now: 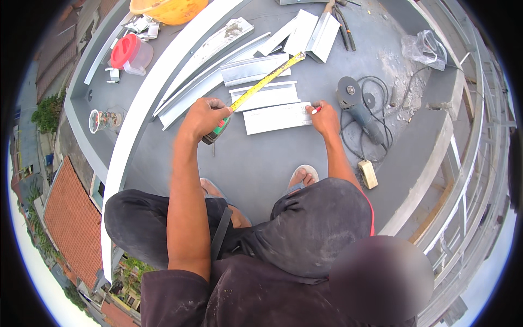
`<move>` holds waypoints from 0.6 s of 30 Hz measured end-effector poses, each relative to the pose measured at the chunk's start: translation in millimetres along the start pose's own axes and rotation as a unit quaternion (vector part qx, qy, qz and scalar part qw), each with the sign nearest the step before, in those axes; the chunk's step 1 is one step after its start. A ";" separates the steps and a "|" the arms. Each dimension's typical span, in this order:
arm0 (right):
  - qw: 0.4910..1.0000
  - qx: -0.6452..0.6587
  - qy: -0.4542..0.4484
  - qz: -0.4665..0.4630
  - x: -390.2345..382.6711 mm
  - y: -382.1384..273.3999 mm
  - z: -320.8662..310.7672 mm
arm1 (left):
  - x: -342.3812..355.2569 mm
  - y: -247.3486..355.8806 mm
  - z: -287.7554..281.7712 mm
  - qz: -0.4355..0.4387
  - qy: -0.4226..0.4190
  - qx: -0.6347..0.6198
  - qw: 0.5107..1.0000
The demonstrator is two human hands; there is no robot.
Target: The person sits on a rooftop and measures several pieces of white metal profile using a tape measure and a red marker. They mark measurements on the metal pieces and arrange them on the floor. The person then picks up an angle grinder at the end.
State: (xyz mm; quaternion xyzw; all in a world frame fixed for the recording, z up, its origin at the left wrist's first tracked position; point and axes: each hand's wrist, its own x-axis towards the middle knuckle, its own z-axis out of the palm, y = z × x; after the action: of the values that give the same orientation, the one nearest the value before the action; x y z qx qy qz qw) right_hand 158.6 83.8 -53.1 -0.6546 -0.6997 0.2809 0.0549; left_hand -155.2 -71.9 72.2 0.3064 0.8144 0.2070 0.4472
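My left hand [205, 116] grips a tape measure [219, 129] with a green and dark case. Its yellow blade [267, 79] is drawn out to the upper right, across several cut metal channel pieces [256, 70]. Closed around a slim red-and-white pen [316, 110], my right hand [327, 120] is at the right end of a pale flat metal piece [277, 118]. Faint marks show on that piece near the pen. A ribbed metal strip [267, 95] lies just beyond it, under the blade.
An angle grinder [359, 113] with its looped cable lies right of my right hand, near a wood block [368, 174]. Pliers [346, 30], a plastic bag [426, 49] and rubble are farther off. A long white beam [143, 98] curves along the left, past a red-lidded tub [131, 53].
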 end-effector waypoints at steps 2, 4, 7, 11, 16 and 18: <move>0.995 0.011 -0.088 -0.038 19.6 9.5 4.1 | -0.9 -4.2 0.0 -0.006 -0.009 0.033 0.999; 0.983 0.117 -0.094 -0.104 15.5 26.2 2.2 | -5.0 -6.1 -2.2 -0.020 -0.036 0.059 0.997; 0.952 0.210 -0.041 -0.221 -19.3 30.7 -1.6 | -6.6 -23.2 -3.6 -0.025 -0.072 0.100 0.992; 0.944 0.254 0.015 -0.209 -46.4 43.5 -4.1 | -6.7 -25.3 18.6 0.023 -0.129 0.159 0.979; 0.954 0.228 0.003 -0.193 -49.5 62.3 0.4 | 1.6 -19.1 60.8 0.010 -0.133 0.173 0.976; 0.957 0.227 0.004 -0.180 -50.4 61.9 -0.7 | 3.1 -10.8 69.6 -0.020 -0.146 0.187 0.971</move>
State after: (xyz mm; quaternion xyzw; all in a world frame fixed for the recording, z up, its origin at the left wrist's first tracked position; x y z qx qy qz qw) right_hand 220.6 35.4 -66.6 -0.4894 -0.7233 0.4154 0.2546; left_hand -100.3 -73.2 27.9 0.3955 0.7705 -0.0047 0.4999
